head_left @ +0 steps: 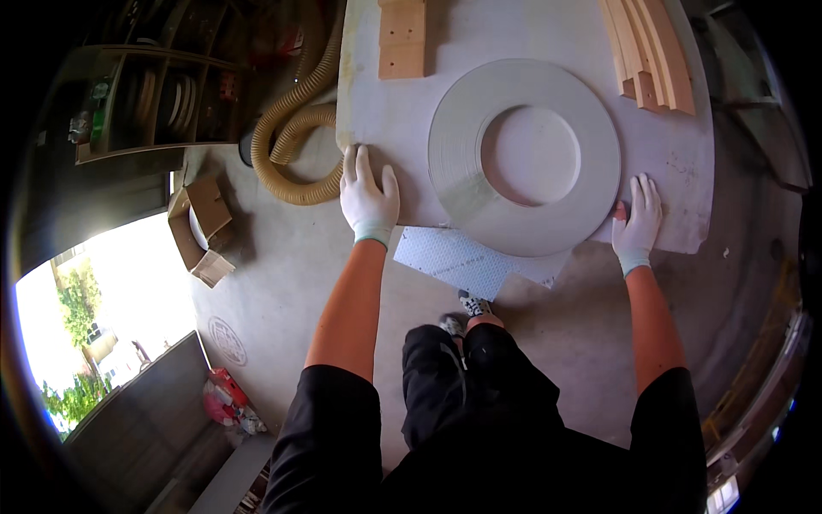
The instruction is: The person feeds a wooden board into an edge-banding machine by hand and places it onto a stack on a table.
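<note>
My left hand point(368, 193), in a white glove, lies open on the left edge of a pale board point(385, 120), fingers stretched forward. My right hand point(636, 218), also gloved, rests open at the board's right near edge, its thumb tip uncovered, just beside a large flat grey coiled ring point(458, 146). The ring lies on the board between both hands, with a round hole in its middle. Under the board's near edge, a pale patterned sheet point(454, 261) juts out. A wooden block point(402, 47) with holes and several curved wooden strips point(664, 60) lie on the far part of the board.
A coiled ribbed hose point(282, 184) lies left of the board, below shelving point(154, 94). An open cardboard box point(205, 214) sits on the concrete floor point(282, 283). At lower left are a bright doorway point(86, 300) and a red bag point(223, 394). My legs show below.
</note>
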Tool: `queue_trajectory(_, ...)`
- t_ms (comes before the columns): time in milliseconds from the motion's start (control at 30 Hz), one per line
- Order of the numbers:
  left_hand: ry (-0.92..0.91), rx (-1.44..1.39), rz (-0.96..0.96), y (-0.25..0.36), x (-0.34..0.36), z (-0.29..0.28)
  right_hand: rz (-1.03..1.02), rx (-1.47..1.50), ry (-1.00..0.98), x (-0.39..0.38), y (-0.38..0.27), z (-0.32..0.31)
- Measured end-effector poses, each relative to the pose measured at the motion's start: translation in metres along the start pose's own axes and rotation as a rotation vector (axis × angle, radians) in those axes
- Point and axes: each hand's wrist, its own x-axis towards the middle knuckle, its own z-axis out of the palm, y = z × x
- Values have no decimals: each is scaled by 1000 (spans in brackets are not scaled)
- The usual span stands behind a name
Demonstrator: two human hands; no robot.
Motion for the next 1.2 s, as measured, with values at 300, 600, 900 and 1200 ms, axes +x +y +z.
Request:
queue_trajectory(300,10,-91,23,18,59,24,68,-53,40,24,7,12)
queue_trajectory(600,68,-87,125,3,122,42,123,-13,-15,64,-12,33)
queue_trajectory(900,-12,-86,105,-63,266,66,107,-65,-24,170,-94,90)
queue_trajectory(1200,38,-168,77,-65,381,96,64,-72,6,291,-95,128)
